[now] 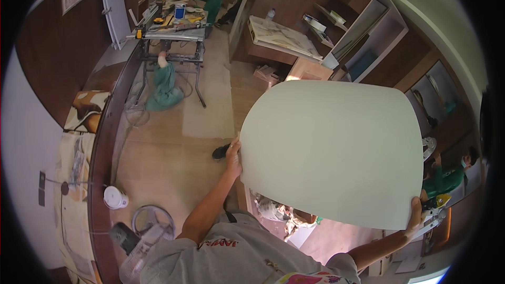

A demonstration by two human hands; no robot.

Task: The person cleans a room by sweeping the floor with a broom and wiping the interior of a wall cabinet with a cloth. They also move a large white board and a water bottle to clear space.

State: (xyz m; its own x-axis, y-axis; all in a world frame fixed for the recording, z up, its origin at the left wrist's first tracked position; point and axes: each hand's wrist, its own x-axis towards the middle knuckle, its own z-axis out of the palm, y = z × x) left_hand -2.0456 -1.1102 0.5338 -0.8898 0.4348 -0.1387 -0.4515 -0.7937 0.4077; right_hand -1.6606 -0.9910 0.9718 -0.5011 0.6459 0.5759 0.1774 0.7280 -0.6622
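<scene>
On edges of pale panel (336, 152): left hand (234, 161), right hand (415, 215); floor (158, 165) leftward

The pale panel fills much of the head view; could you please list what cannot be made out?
In the head view:
Far side of the pale panel: turned away from the camera.
Any fingers of the left hand and right hand behind it: hidden by the panel.
Small items on the far workbench: mostly too small to identify.
Patterned item: cut off by the lower edge.
</scene>
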